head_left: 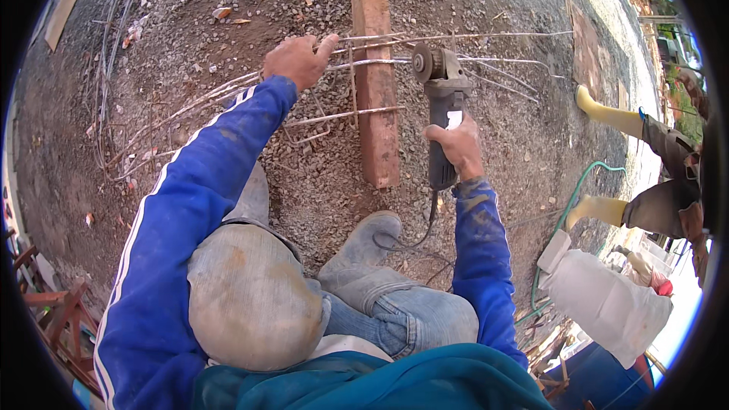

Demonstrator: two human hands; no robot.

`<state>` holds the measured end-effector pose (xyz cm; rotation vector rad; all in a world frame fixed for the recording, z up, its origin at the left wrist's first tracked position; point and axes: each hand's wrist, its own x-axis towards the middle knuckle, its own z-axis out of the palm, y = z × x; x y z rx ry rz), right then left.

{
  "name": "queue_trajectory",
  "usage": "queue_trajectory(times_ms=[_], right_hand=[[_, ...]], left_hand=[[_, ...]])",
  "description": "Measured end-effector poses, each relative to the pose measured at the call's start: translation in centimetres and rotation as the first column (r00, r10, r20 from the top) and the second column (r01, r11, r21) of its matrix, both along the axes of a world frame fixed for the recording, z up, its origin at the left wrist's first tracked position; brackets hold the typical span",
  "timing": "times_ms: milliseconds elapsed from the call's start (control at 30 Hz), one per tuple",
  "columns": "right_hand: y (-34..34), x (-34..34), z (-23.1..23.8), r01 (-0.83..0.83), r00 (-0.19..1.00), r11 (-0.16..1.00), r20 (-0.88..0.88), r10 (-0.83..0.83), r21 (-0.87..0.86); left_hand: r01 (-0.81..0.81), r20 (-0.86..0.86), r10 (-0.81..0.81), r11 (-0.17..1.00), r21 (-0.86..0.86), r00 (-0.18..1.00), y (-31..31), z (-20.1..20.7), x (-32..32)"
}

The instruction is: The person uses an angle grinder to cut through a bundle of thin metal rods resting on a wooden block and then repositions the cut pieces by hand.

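Observation:
My right hand (465,150) is wrapped round the body of a dark angle grinder (443,99), its cord trailing down toward my boot. The grinder's disc (422,64) is at the far end, close to the thin steel rods (474,60); whether it touches them I cannot tell. Those rods lie across a reddish wooden beam (378,137) that rests lengthwise on the gravel. Left of the beam, my left hand (295,62) closes over the rods, its fingers partly hidden. Bent steel pieces (310,137) lie below that hand.
To the right, another person stands in yellow boots (607,111). A green hose (575,201) curves near a whitish sack (600,300). More wire (106,53) and a board (70,6) lie at the far left. My grey boot (364,239) is beside the beam's near end.

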<state>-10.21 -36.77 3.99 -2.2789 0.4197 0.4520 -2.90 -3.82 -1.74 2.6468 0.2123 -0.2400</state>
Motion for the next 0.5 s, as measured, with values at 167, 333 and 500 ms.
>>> queue_trajectory(times_ms=[167, 333, 500], right_hand=[[0.9, 0.3, 0.4, 0.005, 0.999, 1.0, 0.036, -0.006, 0.02], [0.6, 0.7, 0.3, 0.004, 1.0, 1.0, 0.021, -0.005, 0.008], [-0.2, 0.5, -1.5, -0.016, 0.997, 0.998, 0.072, 0.02, -0.063]], left_hand=[[0.008, -0.106, -0.01, 1.0, -0.022, 0.994, 0.0, 1.1, 0.2], [0.011, -0.123, -0.015, 0.999, -0.031, 0.992, -0.1, 0.8, 0.3], [0.021, -0.11, -0.024, 0.999, -0.028, 0.994, 0.0, 1.4, -0.2]])
